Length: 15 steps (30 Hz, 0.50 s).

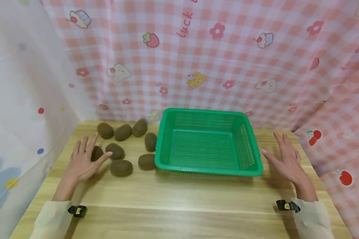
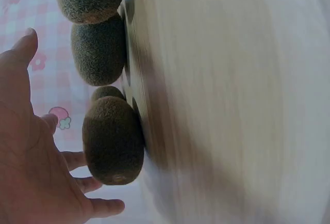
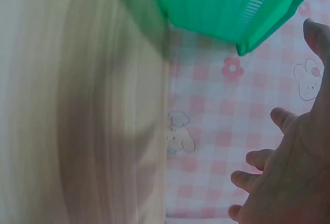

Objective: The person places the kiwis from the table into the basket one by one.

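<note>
Several brown kiwifruit (image 1: 121,168) lie loosely grouped on the left of the table, one touching or nearly touching the green basket's side. My left hand (image 1: 83,164) is spread over the leftmost ones and partly hides one kiwifruit (image 1: 97,153). In the left wrist view, that hand (image 2: 36,157) has its fingers apart beside a kiwifruit (image 2: 113,141), not gripping it. A green plastic basket (image 1: 209,171) with slotted walls stands right of the fruit, with nothing inside. Right of its rim, my right hand (image 1: 288,164) holds nothing, fingers extended and thumb toward the basket.
The wooden table (image 1: 179,215) runs back to a pink checked curtain (image 1: 179,66). White cloth (image 1: 24,83) hangs along the left side, and a cherry-printed cloth (image 1: 341,149) along the right. Each wrist wears a black strap (image 1: 77,210).
</note>
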Each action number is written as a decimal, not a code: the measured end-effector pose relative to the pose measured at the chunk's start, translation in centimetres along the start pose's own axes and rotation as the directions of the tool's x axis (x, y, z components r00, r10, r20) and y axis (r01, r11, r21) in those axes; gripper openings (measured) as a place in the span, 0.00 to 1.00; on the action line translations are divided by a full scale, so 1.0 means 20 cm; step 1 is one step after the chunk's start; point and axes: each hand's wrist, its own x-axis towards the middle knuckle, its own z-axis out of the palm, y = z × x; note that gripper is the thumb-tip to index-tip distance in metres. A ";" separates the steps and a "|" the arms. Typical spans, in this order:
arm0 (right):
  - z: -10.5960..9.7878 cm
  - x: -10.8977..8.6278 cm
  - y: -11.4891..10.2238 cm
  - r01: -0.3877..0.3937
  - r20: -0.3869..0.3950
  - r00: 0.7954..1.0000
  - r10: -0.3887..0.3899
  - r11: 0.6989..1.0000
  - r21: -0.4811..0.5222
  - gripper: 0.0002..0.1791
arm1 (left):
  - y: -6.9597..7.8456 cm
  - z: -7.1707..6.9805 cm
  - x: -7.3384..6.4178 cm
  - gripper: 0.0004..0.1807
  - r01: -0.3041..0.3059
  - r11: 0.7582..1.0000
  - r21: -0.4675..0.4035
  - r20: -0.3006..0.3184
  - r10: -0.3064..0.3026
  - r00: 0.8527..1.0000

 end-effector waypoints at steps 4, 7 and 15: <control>0.02 0.04 -0.03 0.014 0.011 1.000 -0.015 0.997 0.076 0.46 | -0.02 0.00 0.02 0.53 -0.001 0.999 -0.041 0.006 0.001 1.000; 0.03 0.06 -0.05 0.019 0.028 0.999 -0.024 0.987 0.160 0.46 | -0.04 0.01 0.04 0.54 0.007 0.996 -0.086 0.012 -0.006 1.000; 0.05 0.11 -0.09 -0.031 0.097 0.995 -0.002 0.940 0.340 0.45 | -0.07 0.00 0.08 0.56 -0.016 0.980 -0.200 -0.013 0.014 1.000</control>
